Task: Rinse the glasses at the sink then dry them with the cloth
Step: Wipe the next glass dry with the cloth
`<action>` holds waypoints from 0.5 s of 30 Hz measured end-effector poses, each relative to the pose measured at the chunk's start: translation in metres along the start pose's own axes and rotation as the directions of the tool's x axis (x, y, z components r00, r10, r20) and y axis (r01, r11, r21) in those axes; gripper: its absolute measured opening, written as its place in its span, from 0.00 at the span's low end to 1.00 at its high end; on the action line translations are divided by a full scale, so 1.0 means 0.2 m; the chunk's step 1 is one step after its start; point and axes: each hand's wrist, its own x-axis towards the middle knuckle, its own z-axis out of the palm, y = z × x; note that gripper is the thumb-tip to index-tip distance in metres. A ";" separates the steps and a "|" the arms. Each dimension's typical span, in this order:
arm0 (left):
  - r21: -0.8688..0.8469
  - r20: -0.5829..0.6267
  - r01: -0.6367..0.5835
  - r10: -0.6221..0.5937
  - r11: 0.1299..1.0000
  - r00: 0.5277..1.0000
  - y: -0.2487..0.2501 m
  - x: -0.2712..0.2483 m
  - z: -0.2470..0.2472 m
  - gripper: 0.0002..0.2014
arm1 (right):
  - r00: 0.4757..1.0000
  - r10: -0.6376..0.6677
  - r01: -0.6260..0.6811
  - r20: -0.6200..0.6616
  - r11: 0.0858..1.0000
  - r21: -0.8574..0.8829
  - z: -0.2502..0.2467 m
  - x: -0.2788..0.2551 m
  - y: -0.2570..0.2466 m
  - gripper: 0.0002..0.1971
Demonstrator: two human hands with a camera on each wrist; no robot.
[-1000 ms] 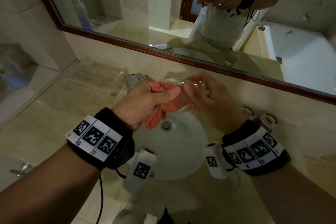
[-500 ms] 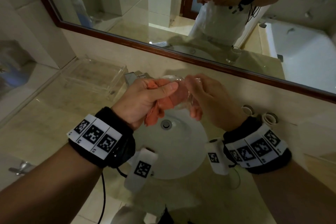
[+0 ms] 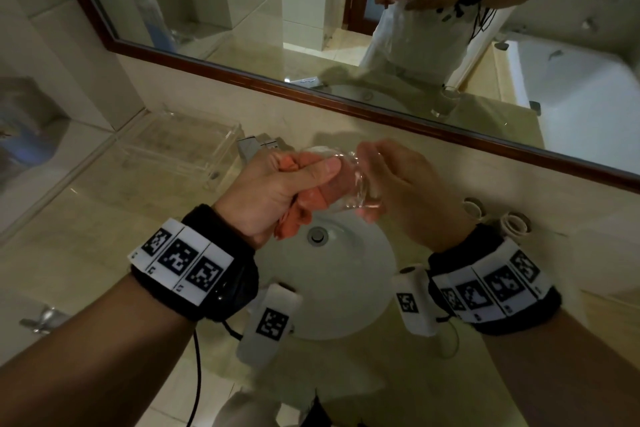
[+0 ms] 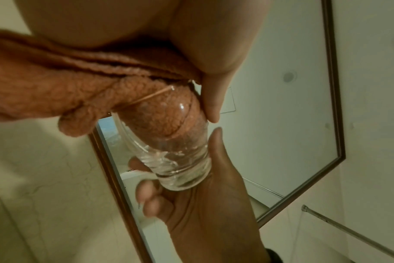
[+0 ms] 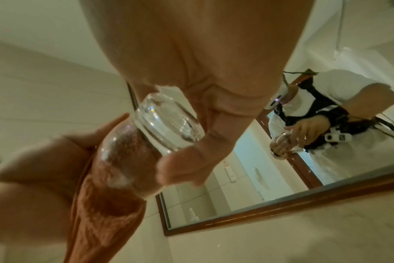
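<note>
Cloth Inside the Glass, Both Hands Above the Sink

Cloth [image 3: 304,198] of orange colour was pushed into the open mouth of a clear glass [image 3: 349,180], and both were held in the air above the white sink [image 3: 346,288]. The left hand [image 3: 273,198] was closed around the bunched cloth, with its thumb lying along the outside wall of the glass near the rim. In the left wrist view, the cloth [image 4: 83,83] filled about the upper half of the glass [image 4: 175,151], and small drops were visible on the inner wall below it. The right hand [image 3: 405,191] held the glass at its thick base, fingers curled around it. In the right wrist view the base of the glass [image 5: 167,122] pointed toward the camera and the cloth [image 5: 106,210] hung out of the mouth and down past the left hand [image 5: 29,178]. The two hands were close together, joined through the glass, which lay almost on its side.

The sink sat in a beige stone counter [image 3: 104,218]. A drain [image 3: 317,236] was at the middle of the basin, directly under the hands. At the back edge of the counter stood a metal tap [image 3: 256,146], and to the left of it a clear plastic tray [image 3: 180,146]. A mirror [image 3: 346,28] with a dark wooden frame hung on the wall behind. Near the right back edge, a few small round white things [image 3: 512,222] lay on the counter; I cannot tell what they were.
</note>
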 end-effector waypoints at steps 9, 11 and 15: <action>-0.060 -0.026 -0.016 0.015 0.998 1.000 -0.03 0.02 -0.02 0.46 | 0.981 -0.195 0.194 0.021 0.979 0.060 -0.03 -0.01 0.05 0.27; -0.056 -0.030 -0.032 0.030 0.998 0.999 -0.02 0.02 -0.01 0.46 | 0.980 -0.196 0.192 0.013 0.970 0.147 -0.03 -0.02 0.05 0.26; -0.008 -0.025 -0.005 0.005 1.000 1.000 -0.01 0.02 0.00 0.15 | 0.998 -0.020 0.030 -0.068 0.987 0.158 0.00 -0.02 0.01 0.22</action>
